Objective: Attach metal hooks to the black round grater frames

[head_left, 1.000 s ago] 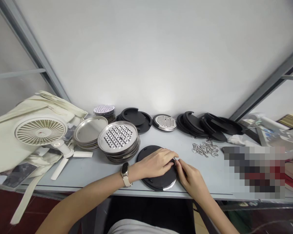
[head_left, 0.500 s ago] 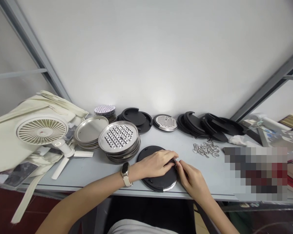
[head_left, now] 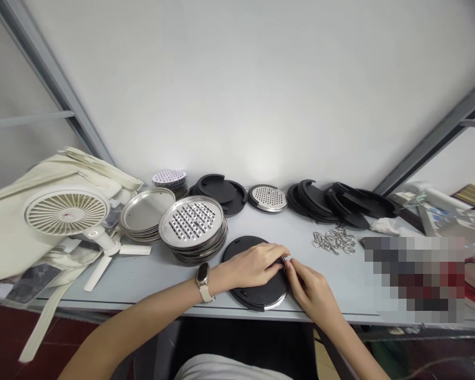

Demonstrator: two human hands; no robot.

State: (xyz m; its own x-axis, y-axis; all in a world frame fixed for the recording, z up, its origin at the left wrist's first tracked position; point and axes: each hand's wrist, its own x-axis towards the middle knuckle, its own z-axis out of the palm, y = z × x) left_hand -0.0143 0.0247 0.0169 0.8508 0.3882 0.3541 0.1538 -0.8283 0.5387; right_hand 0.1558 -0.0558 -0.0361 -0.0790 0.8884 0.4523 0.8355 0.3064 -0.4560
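Note:
A black round disc [head_left: 241,248] with a silver rim showing at its lower right lies near the table's front edge. My left hand [head_left: 257,264], a watch on its wrist, rests across the disc, its fingers bent and closed at the right edge. My right hand [head_left: 309,287] pinches a small metal ring [head_left: 285,266] at that same edge, its fingertips touching those of my left hand. Just left of the disc stands a stack of metal grater plates [head_left: 193,221]. A pile of metal rings [head_left: 334,240] lies behind and right of my hands.
Plain metal plates [head_left: 146,211] are stacked at the left, near a white fan [head_left: 68,212] and a cream bag [head_left: 8,227]. Along the wall sit black discs [head_left: 217,190], a perforated plate [head_left: 268,198] and more black holders [head_left: 316,198]. A blurred patch covers the right side.

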